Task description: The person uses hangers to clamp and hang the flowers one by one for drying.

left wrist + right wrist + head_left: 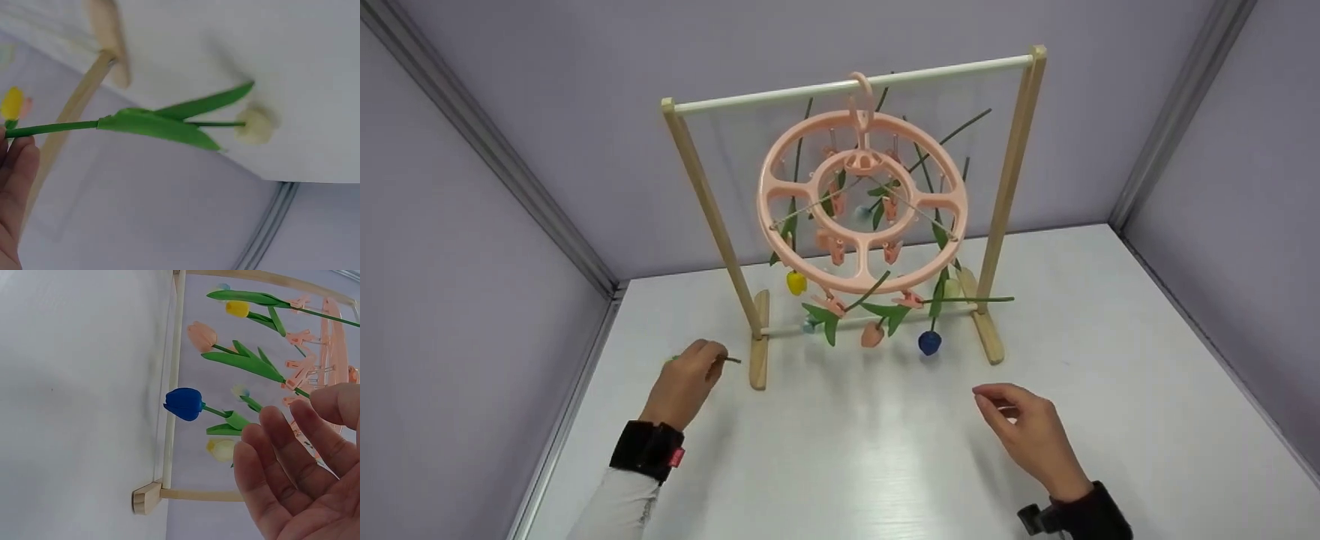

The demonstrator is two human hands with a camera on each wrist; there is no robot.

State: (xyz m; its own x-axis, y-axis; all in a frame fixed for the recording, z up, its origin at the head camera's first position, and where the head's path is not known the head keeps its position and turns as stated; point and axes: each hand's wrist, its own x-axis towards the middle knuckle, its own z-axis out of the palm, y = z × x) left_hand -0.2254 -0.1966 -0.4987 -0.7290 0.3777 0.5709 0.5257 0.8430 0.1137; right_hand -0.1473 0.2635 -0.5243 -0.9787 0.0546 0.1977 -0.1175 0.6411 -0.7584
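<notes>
My left hand pinches the green stem of an artificial white tulip beside the rack's left foot. In the left wrist view the bloom points away from the fingers, past two green leaves; the head view shows only the stem's end. My right hand hovers over the table at the right, thumb and fingers loosely bent, holding nothing. Nearest to it hangs a blue tulip. A pink round clip hanger carries this and several other tulips, among them a peach one and a yellow one.
The hanger hooks over the white top bar of a wooden rack, whose feet stand on the white table. Several stems stick out around the ring. Pale walls enclose the table at the back and sides.
</notes>
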